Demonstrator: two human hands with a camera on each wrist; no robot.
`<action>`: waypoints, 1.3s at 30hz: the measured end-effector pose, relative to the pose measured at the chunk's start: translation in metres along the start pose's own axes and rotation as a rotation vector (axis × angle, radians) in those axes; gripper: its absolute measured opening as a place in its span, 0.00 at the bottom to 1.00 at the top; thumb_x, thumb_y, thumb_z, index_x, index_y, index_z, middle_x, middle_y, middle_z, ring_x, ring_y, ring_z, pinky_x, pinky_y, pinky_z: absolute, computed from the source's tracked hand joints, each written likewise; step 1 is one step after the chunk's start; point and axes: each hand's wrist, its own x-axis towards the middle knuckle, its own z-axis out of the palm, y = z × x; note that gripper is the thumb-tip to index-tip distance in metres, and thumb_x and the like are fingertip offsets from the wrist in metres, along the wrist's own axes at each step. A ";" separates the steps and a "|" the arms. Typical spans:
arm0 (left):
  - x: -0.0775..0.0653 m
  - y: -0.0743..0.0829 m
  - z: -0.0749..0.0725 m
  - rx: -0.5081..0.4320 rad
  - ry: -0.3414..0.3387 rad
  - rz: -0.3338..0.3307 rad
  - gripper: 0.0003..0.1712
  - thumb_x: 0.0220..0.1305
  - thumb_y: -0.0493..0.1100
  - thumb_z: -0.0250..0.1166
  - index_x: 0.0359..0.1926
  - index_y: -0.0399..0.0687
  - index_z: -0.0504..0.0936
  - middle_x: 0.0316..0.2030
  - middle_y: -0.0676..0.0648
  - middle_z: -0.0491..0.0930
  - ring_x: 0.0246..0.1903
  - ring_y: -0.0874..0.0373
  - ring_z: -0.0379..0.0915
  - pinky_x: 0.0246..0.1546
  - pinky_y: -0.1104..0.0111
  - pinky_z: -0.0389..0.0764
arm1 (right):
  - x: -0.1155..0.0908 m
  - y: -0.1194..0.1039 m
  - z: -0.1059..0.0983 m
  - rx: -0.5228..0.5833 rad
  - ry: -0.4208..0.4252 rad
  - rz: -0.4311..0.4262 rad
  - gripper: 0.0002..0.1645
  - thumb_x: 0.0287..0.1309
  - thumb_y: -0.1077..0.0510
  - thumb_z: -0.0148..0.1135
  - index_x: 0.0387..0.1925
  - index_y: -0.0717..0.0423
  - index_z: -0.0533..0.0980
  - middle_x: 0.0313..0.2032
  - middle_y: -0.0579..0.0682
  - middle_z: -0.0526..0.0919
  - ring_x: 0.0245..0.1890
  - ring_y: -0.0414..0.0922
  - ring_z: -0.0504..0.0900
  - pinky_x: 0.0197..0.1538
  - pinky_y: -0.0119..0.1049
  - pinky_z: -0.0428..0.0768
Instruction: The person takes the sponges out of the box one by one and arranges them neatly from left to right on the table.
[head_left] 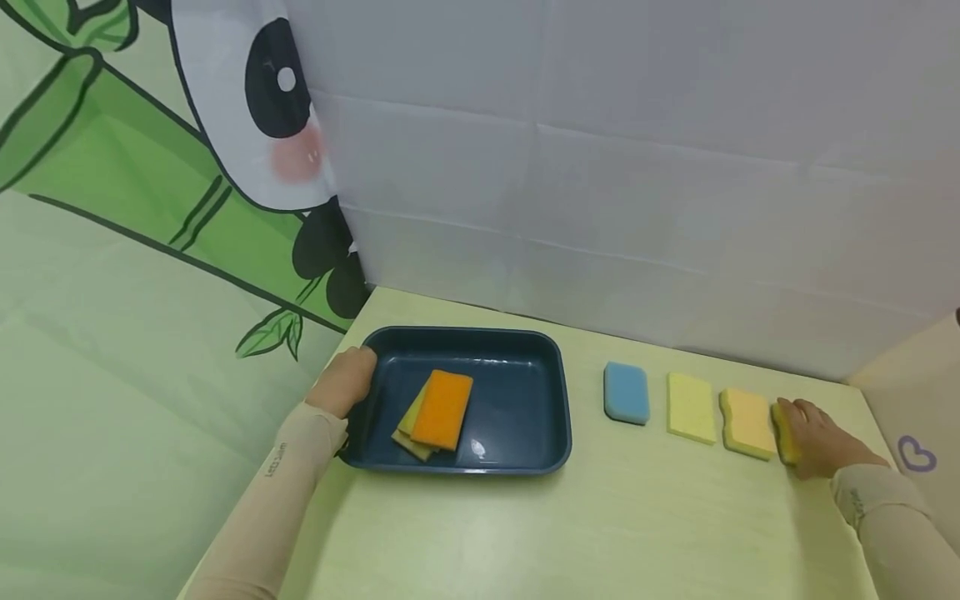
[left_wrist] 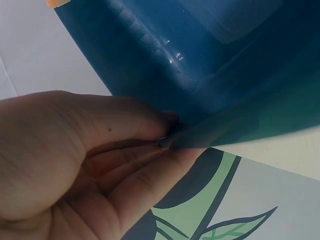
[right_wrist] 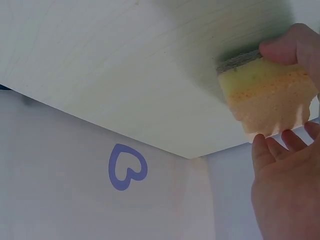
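My left hand [head_left: 347, 382] pinches the left rim of a dark blue rectangular tray [head_left: 517, 467]. In the left wrist view the thumb lies on one side of the tray wall [left_wrist: 150, 65] and the fingers on the other. Inside the tray, an orange sponge [head_left: 444, 408] overlaps yellowish sponge pieces [head_left: 414, 446]. At the right end of a row, my right hand [head_left: 817, 437] grips a yellow sponge [head_left: 784, 437]. The right wrist view shows thumb and fingers at opposite sides of this sponge [right_wrist: 270, 95], which has a dark grey layer along one edge.
Left of the held sponge lie a peach wavy-edged sponge [head_left: 748, 421], a pale yellow flat sponge [head_left: 690, 407] and a blue sponge [head_left: 626, 392] on the pale table [head_left: 637, 517]. A white wall sheet [head_left: 600, 208] rises behind; a panda-and-bamboo print hangs at left.
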 end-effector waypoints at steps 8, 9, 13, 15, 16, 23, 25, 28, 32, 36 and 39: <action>0.002 0.003 0.000 -0.004 0.029 0.019 0.06 0.61 0.22 0.56 0.31 0.31 0.76 0.29 0.34 0.77 0.33 0.38 0.77 0.37 0.50 0.80 | 0.002 0.003 -0.014 -0.029 0.029 -0.037 0.62 0.32 0.65 0.74 0.65 0.80 0.48 0.53 0.81 0.61 0.52 0.80 0.65 0.52 0.72 0.68; 0.002 0.003 0.000 -0.005 0.023 0.014 0.06 0.61 0.22 0.56 0.31 0.31 0.76 0.29 0.34 0.77 0.33 0.38 0.77 0.37 0.50 0.80 | 0.003 0.003 -0.016 -0.036 0.033 -0.049 0.62 0.32 0.64 0.74 0.65 0.81 0.48 0.54 0.81 0.61 0.52 0.80 0.64 0.53 0.72 0.68; 0.003 0.004 0.000 -0.009 -0.001 -0.001 0.05 0.61 0.22 0.56 0.32 0.30 0.77 0.29 0.35 0.77 0.34 0.38 0.77 0.39 0.50 0.79 | 0.012 0.001 -0.026 -0.041 0.097 -0.110 0.55 0.36 0.62 0.73 0.60 0.84 0.54 0.50 0.80 0.66 0.49 0.77 0.69 0.52 0.69 0.70; 0.003 0.004 0.000 -0.008 -0.002 -0.001 0.05 0.61 0.22 0.56 0.32 0.30 0.77 0.29 0.35 0.77 0.35 0.39 0.78 0.39 0.50 0.79 | 0.017 -0.003 -0.032 -0.016 0.095 -0.114 0.54 0.34 0.60 0.75 0.58 0.84 0.56 0.49 0.79 0.67 0.47 0.77 0.70 0.49 0.69 0.71; 0.003 0.005 0.000 -0.008 0.000 0.001 0.05 0.61 0.22 0.56 0.32 0.30 0.77 0.29 0.35 0.77 0.35 0.39 0.78 0.39 0.50 0.79 | 0.019 -0.006 -0.034 -0.003 0.092 -0.112 0.53 0.34 0.59 0.76 0.57 0.84 0.58 0.49 0.79 0.68 0.47 0.76 0.71 0.49 0.69 0.71; 0.002 0.009 -0.001 -0.014 0.012 0.008 0.06 0.61 0.22 0.56 0.31 0.30 0.77 0.29 0.34 0.77 0.34 0.38 0.78 0.38 0.49 0.80 | 0.034 -0.037 -0.054 0.100 -0.046 -0.016 0.55 0.42 0.54 0.78 0.59 0.84 0.58 0.53 0.83 0.65 0.51 0.79 0.67 0.50 0.70 0.70; 0.002 0.010 -0.002 -0.018 0.011 0.007 0.06 0.60 0.22 0.56 0.31 0.30 0.77 0.28 0.34 0.77 0.34 0.38 0.78 0.38 0.49 0.80 | 0.039 -0.049 -0.058 0.119 -0.068 0.002 0.55 0.46 0.53 0.77 0.61 0.84 0.57 0.55 0.84 0.64 0.53 0.79 0.66 0.51 0.69 0.70; 0.002 0.012 -0.002 -0.024 0.016 0.006 0.06 0.60 0.21 0.56 0.31 0.31 0.77 0.29 0.35 0.77 0.34 0.38 0.78 0.38 0.49 0.80 | 0.046 -0.068 -0.065 0.127 -0.055 -0.003 0.53 0.48 0.53 0.77 0.61 0.83 0.58 0.55 0.82 0.66 0.54 0.77 0.67 0.52 0.68 0.71; 0.003 0.014 -0.002 -0.028 0.022 0.007 0.07 0.59 0.21 0.56 0.30 0.32 0.77 0.29 0.35 0.78 0.34 0.39 0.78 0.38 0.50 0.80 | 0.054 -0.095 -0.076 0.096 -0.024 -0.017 0.52 0.50 0.50 0.76 0.62 0.81 0.60 0.55 0.79 0.69 0.55 0.74 0.70 0.53 0.65 0.72; 0.004 0.016 -0.002 -0.018 0.023 0.010 0.07 0.59 0.21 0.56 0.29 0.31 0.78 0.28 0.35 0.78 0.34 0.38 0.78 0.38 0.49 0.80 | 0.061 -0.122 -0.086 0.073 -0.021 -0.021 0.53 0.51 0.47 0.75 0.63 0.79 0.61 0.56 0.79 0.69 0.56 0.73 0.70 0.53 0.64 0.72; 0.004 0.017 -0.001 -0.018 0.023 0.003 0.07 0.59 0.21 0.56 0.30 0.31 0.78 0.28 0.34 0.78 0.34 0.38 0.79 0.38 0.49 0.80 | 0.068 -0.141 -0.090 0.070 -0.011 -0.034 0.52 0.53 0.45 0.74 0.63 0.79 0.62 0.57 0.78 0.69 0.57 0.73 0.70 0.53 0.63 0.73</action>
